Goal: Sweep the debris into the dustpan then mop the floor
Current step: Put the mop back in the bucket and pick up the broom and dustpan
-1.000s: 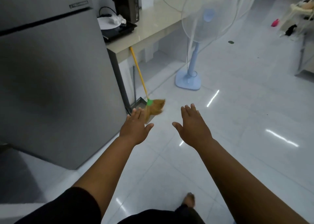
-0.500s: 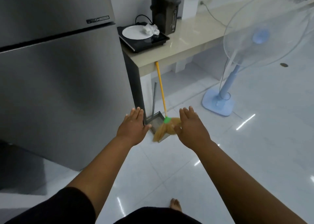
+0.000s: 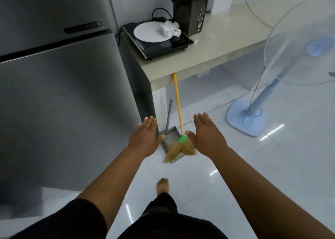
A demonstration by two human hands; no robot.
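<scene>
White tiled kitchen floor (image 3: pixel 235 166), cleaning tools parked beside the fridge (image 3: pixel 63 93)

Broom (image 3: pixel 178 111), with yellow handle and green collar, is leaning against the edge of the beige counter (image 3: pixel 226 48), its straw bristles lying over the grey dustpan (image 3: pixel 169 140); the dustpan is sitting on the floor at the counter's foot, its own handle upright. Left hand (image 3: pixel 145 139) and right hand (image 3: pixel 206 139) are hovering near the pair, one on each side, palms down, fingers straight, both holding nothing. Bare foot (image 3: pixel 162 186) is standing behind. Progress, as judged: barely begun, with the tools not yet picked up and sweeping and mopping both outstanding. Debris is not showing on the glossy tiles, and no mop is appearing in view. Pedestal fan (image 3: pixel 253 120) is standing to the right
</scene>
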